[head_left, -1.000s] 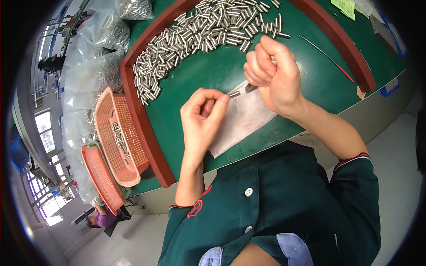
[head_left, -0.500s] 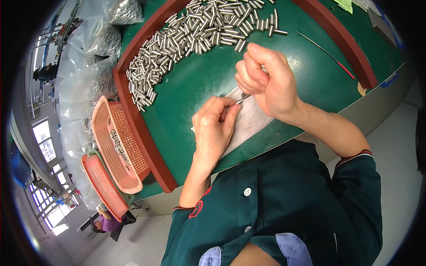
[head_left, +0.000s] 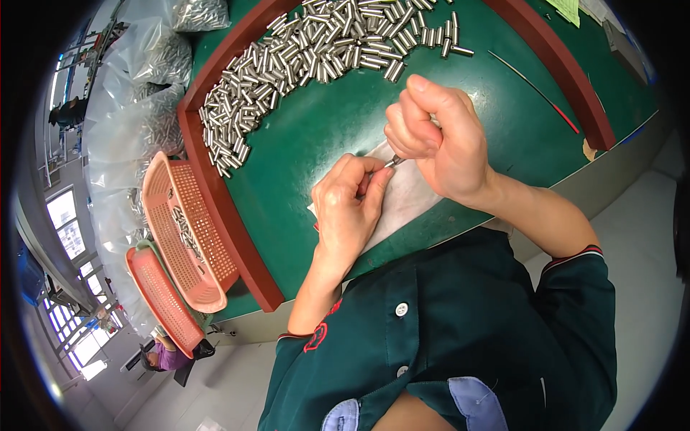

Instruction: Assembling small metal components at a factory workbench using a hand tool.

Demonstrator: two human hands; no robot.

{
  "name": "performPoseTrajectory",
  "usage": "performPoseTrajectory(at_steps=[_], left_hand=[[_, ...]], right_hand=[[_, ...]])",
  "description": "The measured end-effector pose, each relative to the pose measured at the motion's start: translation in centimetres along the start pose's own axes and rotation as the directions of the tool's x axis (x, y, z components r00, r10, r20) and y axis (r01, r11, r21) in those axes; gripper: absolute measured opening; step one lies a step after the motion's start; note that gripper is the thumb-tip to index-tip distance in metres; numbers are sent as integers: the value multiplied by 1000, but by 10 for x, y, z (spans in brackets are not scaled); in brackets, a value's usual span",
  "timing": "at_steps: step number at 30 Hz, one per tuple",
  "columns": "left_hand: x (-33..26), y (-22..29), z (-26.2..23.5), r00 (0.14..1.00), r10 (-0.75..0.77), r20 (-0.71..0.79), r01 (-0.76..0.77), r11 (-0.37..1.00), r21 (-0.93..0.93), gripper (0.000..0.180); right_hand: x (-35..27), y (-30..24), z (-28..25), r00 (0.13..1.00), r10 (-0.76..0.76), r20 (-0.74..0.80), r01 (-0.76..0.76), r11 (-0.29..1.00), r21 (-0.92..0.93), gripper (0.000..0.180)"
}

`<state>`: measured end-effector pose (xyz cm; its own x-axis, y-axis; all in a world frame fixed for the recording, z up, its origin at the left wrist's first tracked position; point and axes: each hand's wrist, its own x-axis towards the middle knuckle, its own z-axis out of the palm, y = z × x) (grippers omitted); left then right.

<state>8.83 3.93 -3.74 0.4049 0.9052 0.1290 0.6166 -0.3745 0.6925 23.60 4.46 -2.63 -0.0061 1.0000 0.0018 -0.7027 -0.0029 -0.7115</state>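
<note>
My left hand [head_left: 343,205] pinches a small shiny metal cylinder [head_left: 389,164] between thumb and forefinger, with its end poking out to the right. Closed in a fist, my right hand [head_left: 447,140] grips a thin tool with a dark metal tip [head_left: 397,159]; its handle is hidden in the fingers. The tip meets or nearly meets the cylinder's end; I cannot tell which. Beneath both hands lies a whitish cloth [head_left: 406,197] on the green tabletop [head_left: 287,154]. Beyond them spreads a large heap of similar metal cylinders [head_left: 323,54].
A red-brown wooden border [head_left: 208,176] edges the work surface. Left of it stand a pink basket [head_left: 224,248] holding some metal pieces and a second pink basket [head_left: 165,305], beside clear bags [head_left: 162,61] of metal parts. A thin rod with a red end [head_left: 533,87] lies at right.
The view has shifted slightly, so the heap and baskets sit a little differently. Both hands keep their grips; the right fist has turned or moved only a little by the cylinder.
</note>
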Motion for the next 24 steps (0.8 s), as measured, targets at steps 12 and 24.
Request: performPoseTrajectory(at_steps=[12,24], left_hand=[[1,-3,1,998,-53,25,55,992,-113,9],[4,-3,0,997,-69,31,72,990,-123,8]], right_hand=[[1,2,6,1000,-17,15,18,993,-113,45],[-4,7,12,995,-95,40,102,962,-254,44]])
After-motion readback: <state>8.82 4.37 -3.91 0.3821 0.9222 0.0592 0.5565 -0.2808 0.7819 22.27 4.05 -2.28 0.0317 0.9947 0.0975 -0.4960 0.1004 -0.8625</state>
